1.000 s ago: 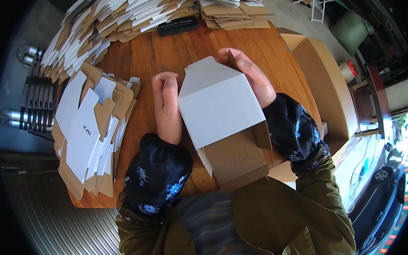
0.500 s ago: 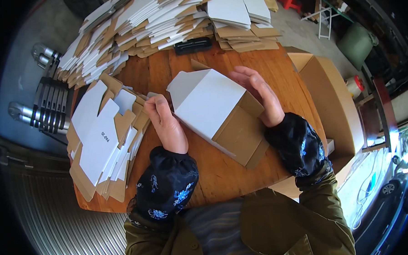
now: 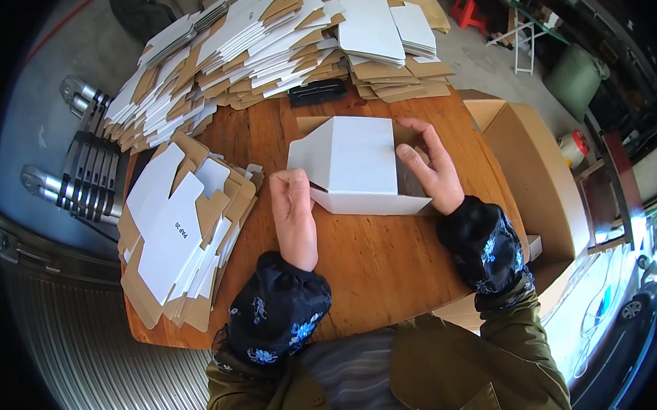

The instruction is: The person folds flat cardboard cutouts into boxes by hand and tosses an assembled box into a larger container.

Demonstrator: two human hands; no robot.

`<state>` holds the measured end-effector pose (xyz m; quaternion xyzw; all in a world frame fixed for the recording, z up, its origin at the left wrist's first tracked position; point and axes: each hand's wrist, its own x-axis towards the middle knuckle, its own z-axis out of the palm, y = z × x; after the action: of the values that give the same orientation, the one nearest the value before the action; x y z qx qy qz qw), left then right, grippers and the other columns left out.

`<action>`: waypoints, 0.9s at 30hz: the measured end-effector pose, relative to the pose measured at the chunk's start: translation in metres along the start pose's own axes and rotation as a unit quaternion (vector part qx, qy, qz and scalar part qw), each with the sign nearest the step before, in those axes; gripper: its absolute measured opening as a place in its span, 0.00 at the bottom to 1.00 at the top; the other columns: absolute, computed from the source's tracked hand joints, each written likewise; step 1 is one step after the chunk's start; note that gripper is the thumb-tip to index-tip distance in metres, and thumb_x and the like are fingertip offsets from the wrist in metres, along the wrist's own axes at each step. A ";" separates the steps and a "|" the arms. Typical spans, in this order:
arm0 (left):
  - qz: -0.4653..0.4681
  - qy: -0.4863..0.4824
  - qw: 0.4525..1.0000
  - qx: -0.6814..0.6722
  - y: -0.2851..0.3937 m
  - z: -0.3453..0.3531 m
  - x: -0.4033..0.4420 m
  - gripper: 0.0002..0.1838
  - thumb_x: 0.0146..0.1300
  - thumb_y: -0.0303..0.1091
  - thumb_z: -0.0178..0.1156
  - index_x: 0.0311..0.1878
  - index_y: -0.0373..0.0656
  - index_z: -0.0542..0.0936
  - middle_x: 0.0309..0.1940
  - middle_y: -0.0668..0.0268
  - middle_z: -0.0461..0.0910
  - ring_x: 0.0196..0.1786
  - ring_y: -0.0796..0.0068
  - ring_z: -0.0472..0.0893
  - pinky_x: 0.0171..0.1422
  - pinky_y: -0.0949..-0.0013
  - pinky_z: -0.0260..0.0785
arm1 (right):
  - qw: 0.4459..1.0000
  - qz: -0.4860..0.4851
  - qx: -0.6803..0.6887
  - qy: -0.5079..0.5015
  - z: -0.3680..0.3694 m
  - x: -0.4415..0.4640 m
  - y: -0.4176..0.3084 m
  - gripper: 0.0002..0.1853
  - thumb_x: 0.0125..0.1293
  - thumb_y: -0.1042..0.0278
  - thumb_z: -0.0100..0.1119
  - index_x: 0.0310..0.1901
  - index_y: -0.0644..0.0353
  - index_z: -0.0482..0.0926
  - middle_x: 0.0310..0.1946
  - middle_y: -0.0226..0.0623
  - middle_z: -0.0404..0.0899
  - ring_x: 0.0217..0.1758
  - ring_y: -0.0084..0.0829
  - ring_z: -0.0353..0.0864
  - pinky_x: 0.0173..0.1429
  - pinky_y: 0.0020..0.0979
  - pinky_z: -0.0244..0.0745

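A part-folded white cardboard box [image 3: 363, 156], brown inside, lies on the wooden table [image 3: 361, 269] between both hands. My left hand [image 3: 296, 217] is at the box's left end, with fingers curled in against its edge; the fingertips are partly hidden. At the right end, which gapes with brown flaps, my right hand [image 3: 435, 167] grips the box with the thumb in front and the fingers behind. A loose pile of flat box blanks [image 3: 172, 234] lies left of my left hand, the top one printed "PAP 20".
Large stacks of flat blanks [image 3: 263, 50] cover the table's far side. A black object [image 3: 318, 92] lies in front of them. To the right stands a big open brown carton [image 3: 535, 159]. A folded metal ladder [image 3: 92, 168] is at the left.
The box has turned so its long front side faces me, and its open end now points right. Both hands have moved with it, the right fingers closing in on the open end.
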<state>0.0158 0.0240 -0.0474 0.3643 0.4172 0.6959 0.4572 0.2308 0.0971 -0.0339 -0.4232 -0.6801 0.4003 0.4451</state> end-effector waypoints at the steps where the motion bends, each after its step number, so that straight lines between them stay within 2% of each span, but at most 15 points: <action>1: 0.007 -0.001 1.000 0.011 0.001 0.001 -0.006 0.10 0.78 0.41 0.49 0.44 0.45 0.66 0.36 0.75 0.61 0.38 0.85 0.59 0.47 0.78 0.58 | 1.000 -0.011 -0.003 -0.008 -0.002 0.001 0.001 0.23 0.72 0.57 0.57 0.64 0.57 0.70 0.61 0.37 0.71 0.60 0.29 0.70 0.68 0.32 0.61; 4: -0.006 -0.012 1.000 0.006 0.005 -0.001 -0.031 0.08 0.78 0.38 0.48 0.45 0.44 0.67 0.36 0.75 0.62 0.39 0.84 0.61 0.47 0.77 0.59 | 0.997 -0.033 0.032 -0.058 -0.011 0.005 0.005 0.23 0.73 0.58 0.57 0.65 0.57 0.69 0.67 0.38 0.67 0.62 0.28 0.68 0.69 0.32 0.59; 5: -0.010 -0.022 0.999 0.049 0.003 -0.007 -0.041 0.06 0.75 0.32 0.51 0.48 0.42 0.67 0.42 0.70 0.63 0.46 0.80 0.65 0.55 0.72 0.63 | 0.994 -0.017 0.063 -0.083 -0.013 0.004 -0.003 0.23 0.73 0.59 0.56 0.65 0.57 0.69 0.68 0.38 0.66 0.63 0.28 0.68 0.70 0.31 0.59; 7: 0.058 -0.046 0.994 0.083 0.012 0.000 -0.063 0.10 0.71 0.29 0.54 0.52 0.41 0.67 0.49 0.65 0.60 0.52 0.75 0.65 0.63 0.67 0.63 | 0.990 -0.001 0.105 -0.091 -0.016 0.006 -0.005 0.22 0.73 0.60 0.56 0.65 0.57 0.70 0.67 0.38 0.67 0.62 0.26 0.68 0.69 0.29 0.60; 8: 0.091 -0.058 0.989 0.100 0.016 0.002 -0.074 0.13 0.70 0.28 0.56 0.54 0.40 0.67 0.52 0.63 0.59 0.56 0.73 0.65 0.66 0.64 0.63 | 0.990 0.000 0.117 -0.074 -0.018 0.008 -0.002 0.22 0.73 0.60 0.56 0.65 0.57 0.71 0.64 0.37 0.69 0.60 0.24 0.69 0.67 0.28 0.62; 9: 0.074 -0.094 0.983 0.140 0.018 -0.009 -0.082 0.22 0.65 0.26 0.60 0.60 0.39 0.66 0.59 0.57 0.53 0.62 0.68 0.61 0.73 0.58 0.58 | 0.990 0.001 0.128 -0.058 -0.020 0.009 -0.001 0.21 0.73 0.61 0.56 0.64 0.58 0.71 0.62 0.36 0.71 0.58 0.23 0.70 0.66 0.27 0.63; 12: 0.065 -0.129 0.954 0.264 0.030 -0.019 -0.104 0.23 0.67 0.20 0.53 0.65 0.38 0.63 0.58 0.60 0.57 0.61 0.70 0.65 0.72 0.59 0.61 | 0.999 -0.008 0.048 0.002 -0.028 0.002 -0.012 0.18 0.74 0.60 0.55 0.59 0.61 0.75 0.49 0.31 0.78 0.49 0.19 0.73 0.56 0.24 0.69; 13: 0.073 -0.111 0.954 0.271 0.028 -0.027 -0.106 0.23 0.65 0.27 0.60 0.62 0.38 0.68 0.51 0.57 0.62 0.52 0.67 0.70 0.61 0.64 0.67 | 0.999 -0.022 0.012 0.041 -0.029 -0.002 -0.018 0.15 0.74 0.60 0.54 0.52 0.63 0.78 0.36 0.26 0.77 0.40 0.18 0.74 0.46 0.22 0.71; 16: 0.090 -0.050 0.935 0.340 0.039 -0.047 -0.096 0.20 0.66 0.27 0.60 0.59 0.37 0.71 0.46 0.60 0.65 0.46 0.70 0.71 0.54 0.68 0.67 | 1.000 -0.013 0.000 0.028 -0.033 -0.017 -0.031 0.15 0.74 0.60 0.55 0.48 0.64 0.79 0.33 0.27 0.77 0.37 0.18 0.73 0.42 0.22 0.71; 17: 0.137 -0.032 0.936 0.324 0.054 -0.036 -0.083 0.17 0.66 0.25 0.58 0.58 0.37 0.72 0.47 0.60 0.66 0.46 0.72 0.71 0.54 0.69 0.67 | 0.999 -0.033 -0.021 0.026 -0.031 -0.022 -0.033 0.14 0.71 0.61 0.57 0.45 0.66 0.79 0.32 0.31 0.77 0.35 0.21 0.74 0.41 0.25 0.72; 20: 0.165 -0.047 0.939 0.297 0.059 -0.030 -0.039 0.16 0.70 0.27 0.55 0.59 0.36 0.71 0.52 0.58 0.70 0.51 0.71 0.73 0.57 0.66 0.68 | 0.988 -0.119 -0.101 -0.010 -0.022 -0.031 -0.028 0.14 0.68 0.62 0.59 0.43 0.66 0.79 0.32 0.36 0.78 0.35 0.28 0.77 0.41 0.29 0.73; 21: 0.177 -0.072 0.924 0.331 0.056 -0.029 -0.023 0.17 0.71 0.29 0.54 0.61 0.37 0.71 0.54 0.57 0.70 0.53 0.70 0.73 0.58 0.66 0.69 | 0.981 -0.131 -0.140 -0.027 -0.018 -0.033 -0.035 0.13 0.65 0.63 0.61 0.43 0.66 0.80 0.32 0.41 0.78 0.35 0.36 0.79 0.43 0.34 0.74; 23: 0.211 -0.106 0.893 0.384 0.041 -0.027 0.007 0.20 0.74 0.36 0.54 0.64 0.38 0.69 0.56 0.55 0.73 0.55 0.71 0.75 0.56 0.68 0.70 | 0.965 -0.161 -0.205 -0.041 -0.013 -0.033 -0.035 0.13 0.66 0.61 0.62 0.44 0.63 0.81 0.36 0.41 0.78 0.40 0.40 0.78 0.46 0.36 0.74; 26: 0.030 -0.134 0.945 0.298 0.036 -0.021 0.010 0.20 0.74 0.38 0.55 0.64 0.39 0.70 0.48 0.58 0.77 0.49 0.73 0.78 0.53 0.69 0.71 | 0.954 -0.189 -0.229 -0.037 -0.016 -0.027 -0.025 0.14 0.69 0.59 0.59 0.48 0.60 0.81 0.44 0.43 0.78 0.48 0.42 0.76 0.53 0.38 0.72; 27: 0.060 -0.128 0.948 0.284 0.030 -0.022 0.009 0.19 0.74 0.39 0.55 0.61 0.38 0.72 0.39 0.63 0.80 0.42 0.77 0.78 0.49 0.72 0.70 | 0.952 -0.195 -0.235 -0.033 -0.018 -0.025 -0.021 0.15 0.70 0.58 0.58 0.49 0.59 0.81 0.47 0.44 0.77 0.52 0.42 0.75 0.55 0.38 0.71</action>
<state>-0.0164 0.0200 -0.0277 0.5891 0.5131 0.5223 0.3419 0.2495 0.0698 -0.0160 -0.3620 -0.8385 0.1480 0.3794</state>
